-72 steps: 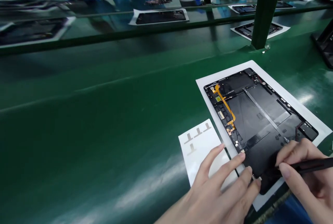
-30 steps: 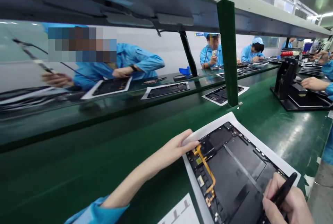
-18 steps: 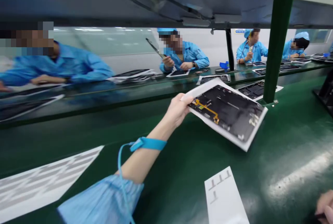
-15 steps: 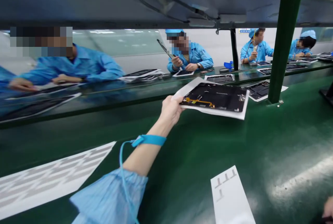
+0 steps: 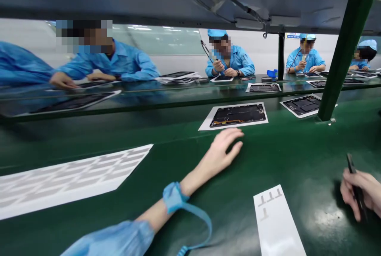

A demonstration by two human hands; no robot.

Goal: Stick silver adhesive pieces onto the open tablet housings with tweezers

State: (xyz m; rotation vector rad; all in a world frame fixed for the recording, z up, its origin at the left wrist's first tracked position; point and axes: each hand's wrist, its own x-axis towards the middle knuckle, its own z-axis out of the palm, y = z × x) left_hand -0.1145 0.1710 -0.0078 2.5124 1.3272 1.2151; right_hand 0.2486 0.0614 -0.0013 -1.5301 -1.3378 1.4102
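Tool (image 5: 359, 199) in right hand's fingers (image 5: 347, 195)

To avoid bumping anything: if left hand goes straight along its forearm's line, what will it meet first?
The left hand would probably meet the white sheet under the nearest opened tablet, near its right corner, though the hand's height is unclear.

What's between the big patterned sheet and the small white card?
The left forearm, its blue wrist strap and the strap's cord cross that stretch of green bench, in the head view.
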